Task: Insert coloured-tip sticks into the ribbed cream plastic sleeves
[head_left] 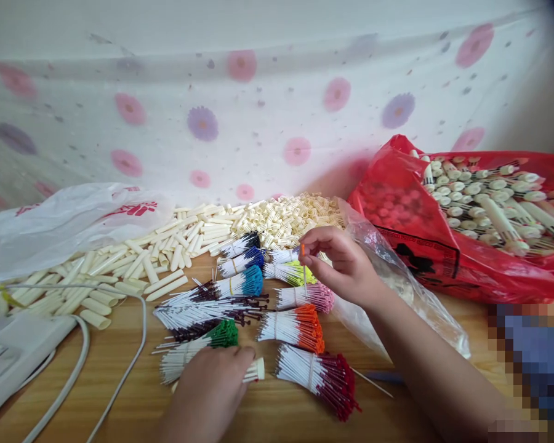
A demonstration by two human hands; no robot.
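In the head view my left hand (216, 381) is closed round a cream tube (257, 370) with thin sticks along it, beside the green-tipped bundle (224, 333). My right hand (339, 264) pinches a thin white stick (305, 274) with an orange end, holding it upright above the pink-tipped bundle (321, 297). Below it lie the orange-tipped bundle (300, 327) and the dark red-tipped bundle (321, 376). Blue-tipped (252, 280), dark brown-tipped (203, 314) and yellow-tipped (295, 272) bundles lie between and beyond my hands.
Cream tubes (133, 258) and small slotted cream pieces (286, 218) are heaped at the back. A red bag (489, 271) of filled tubes stands right, beside clear plastic (425, 314). A white power strip (23, 357) with cables (80, 357) and a white bag (74, 215) are left.
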